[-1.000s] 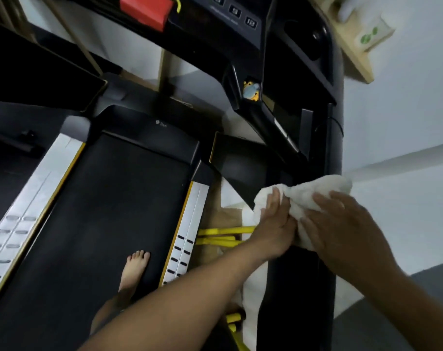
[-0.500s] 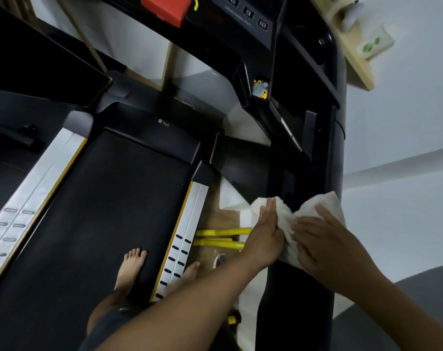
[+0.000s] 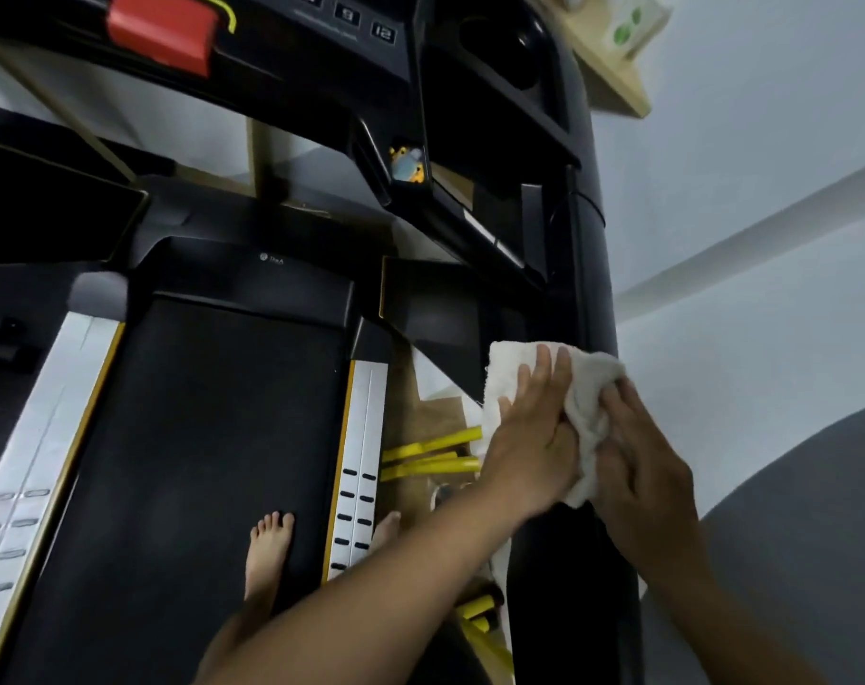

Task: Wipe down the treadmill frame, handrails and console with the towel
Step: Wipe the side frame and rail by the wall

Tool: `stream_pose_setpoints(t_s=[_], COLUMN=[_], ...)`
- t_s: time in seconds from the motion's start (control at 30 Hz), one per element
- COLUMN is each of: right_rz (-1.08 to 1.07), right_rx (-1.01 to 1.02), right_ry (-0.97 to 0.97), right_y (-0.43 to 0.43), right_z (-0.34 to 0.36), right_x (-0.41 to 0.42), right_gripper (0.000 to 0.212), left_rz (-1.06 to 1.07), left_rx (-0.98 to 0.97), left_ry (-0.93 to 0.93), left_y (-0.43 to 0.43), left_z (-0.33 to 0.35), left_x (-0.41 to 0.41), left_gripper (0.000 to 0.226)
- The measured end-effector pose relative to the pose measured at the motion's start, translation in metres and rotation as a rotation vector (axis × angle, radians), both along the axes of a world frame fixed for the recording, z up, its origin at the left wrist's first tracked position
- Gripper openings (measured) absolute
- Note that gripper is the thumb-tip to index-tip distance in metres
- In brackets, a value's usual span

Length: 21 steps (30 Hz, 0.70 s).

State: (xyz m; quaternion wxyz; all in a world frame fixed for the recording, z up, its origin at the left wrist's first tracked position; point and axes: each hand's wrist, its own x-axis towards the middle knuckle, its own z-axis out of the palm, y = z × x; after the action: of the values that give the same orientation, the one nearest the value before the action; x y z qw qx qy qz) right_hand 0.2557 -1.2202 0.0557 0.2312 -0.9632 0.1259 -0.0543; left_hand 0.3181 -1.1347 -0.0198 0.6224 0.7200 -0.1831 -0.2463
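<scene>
Since half a second before, the towel [image 3: 529, 368] had been carried back up the black frame bar [image 3: 591, 289] at the right of the frame, farther above the yellow bars [image 3: 430, 454], and the left hand [image 3: 534, 447] had been laid further across it.

The towel was held bunched against the bar at centre right. The left hand was pressed flat on it, fingers straight and spread. The right hand [image 3: 642, 472] was set against the towel's right side. Its fingertips were lost in the folds and blurred, so it could not be told whether the cloth was gripped or only pressed.

The step in hand was judged to be the rubbing of this frame bar, with the console [image 3: 351, 27] at the top edge not yet reached. The next move was judged to call for steady pressure from both hands while the towel is slid along the bar, so that the cloth stays wrapped and does not slip off.

Open room was seen to the right of the bar, toward the pale wall [image 3: 766, 338]. To the left, the gap down to the side rail [image 3: 363, 437] was crowded by the yellow bars. A bracket edge stood on the bar just above the towel, where cloth could be snagged.
</scene>
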Motion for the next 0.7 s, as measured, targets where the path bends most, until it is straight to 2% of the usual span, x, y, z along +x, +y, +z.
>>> stream_pose_setpoints(t_s=[0.1, 0.17, 0.23, 0.3, 0.4, 0.47, 0.57, 0.7], right_rz=[-0.047, -0.062, -0.021, 0.018, -0.089, -0.087, -0.065, -0.085], right_rx=[0.074, 0.157, 0.147, 0.195, 0.663, 0.826, 0.840, 0.807], right_ry=[0.072, 0.064, 0.050, 0.050, 0.047, 0.065, 0.045, -0.020], right_y=[-0.006, -0.017, -0.029, -0.040, -0.050, -0.057, -0.059, -0.068], right_z=[-0.012, -0.016, -0.015, -0.015, -0.019, -0.030, -0.044, -0.048], right_x=[0.004, 0.029, 0.053, 0.071, 0.077, 0.059, 0.026, 0.038], right_gripper=[0.060, 0.055, 0.053, 0.060, 0.047, 0.052, 0.055, 0.046], left_rz=[-0.029, -0.040, -0.052, -0.063, -0.029, -0.065, -0.142, -0.253], left_rx=[-0.023, -0.002, 0.085, 0.237, 0.327, 0.273, 0.333, 0.623], left_ry=[-0.090, -0.167, -0.235, -0.335, -0.452, -0.469, -0.519, -0.687], left_y=[0.005, 0.005, -0.010, -0.028, -0.036, -0.023, -0.007, -0.026], left_z=[0.009, 0.018, 0.028, 0.036, 0.037, 0.034, 0.034, 0.053], left_x=[0.008, 0.023, 0.049, 0.069, 0.067, 0.052, 0.039, 0.071], left_gripper=[0.072, 0.076, 0.073, 0.066, 0.064, 0.059, 0.058, 0.074])
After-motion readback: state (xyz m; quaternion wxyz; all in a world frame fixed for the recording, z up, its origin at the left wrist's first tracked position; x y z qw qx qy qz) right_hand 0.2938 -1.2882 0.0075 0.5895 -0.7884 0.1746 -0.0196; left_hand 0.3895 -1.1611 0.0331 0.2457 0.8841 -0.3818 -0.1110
